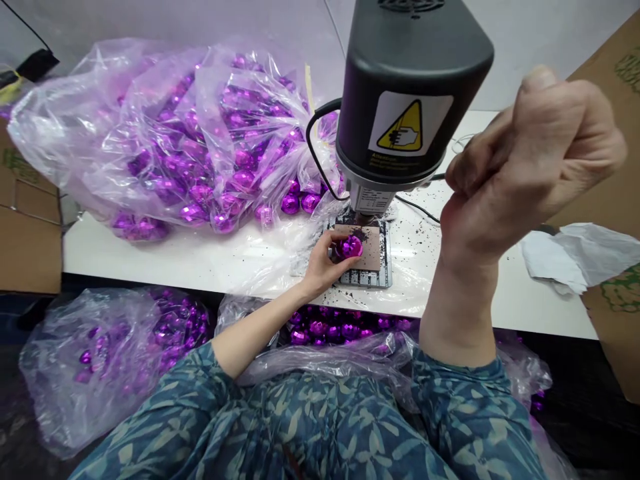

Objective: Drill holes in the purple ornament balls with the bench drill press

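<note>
With thumb and fingers, my left hand (323,263) grips a shiny purple faceted ball (351,247). The ball is over a small brown board (371,257) on the slotted metal base (387,273) of a bench drill press. Directly above rises the press's black motor housing (417,57), which bears a yellow warning sticker. Its lower working end is near the ball, and the bit cannot be made out. On the housing's right, my right hand (540,147) is raised and closed in a fist; anything inside its fingers is hidden.
A large clear bag (175,133) of purple balls lies on the white table (240,263), left of the press. Dark shavings surround the base. More balls (330,328) sit in plastic below the table's front edge. Cardboard boxes (30,250) flank both sides; crumpled white plastic (555,257) lies right.
</note>
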